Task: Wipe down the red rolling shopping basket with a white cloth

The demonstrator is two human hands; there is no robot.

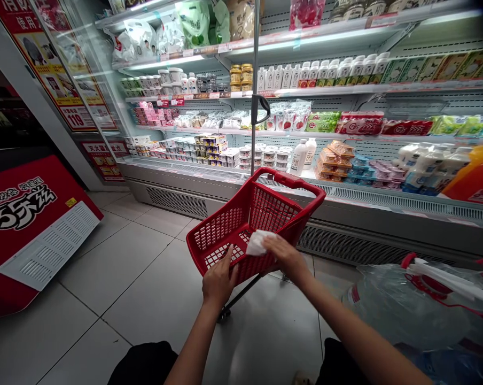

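A red plastic shopping cart (pixel 221 222) with lattice walls stands on the tiled floor in front of me, and no goods show in its basket. My left hand (pixel 219 278) is on the basket's near rim, its thumb outside and fingers reaching over the edge. In my right hand (pixel 283 254) is a crumpled white cloth or tissue (pixel 258 242), pressed between the fingers at the near side wall of the basket. The cart's handle (pixel 291 181) points away from me, toward the fridge. Part of the near wall is hidden by my hands.
An open-front fridge (pixel 337 206) with shelves of bottles, cups and packs runs across the back. A red chest (pixel 37 214) stands at the left. Large clear water jugs (pixel 394 305) stand close at the right. My knees show at the bottom edge.
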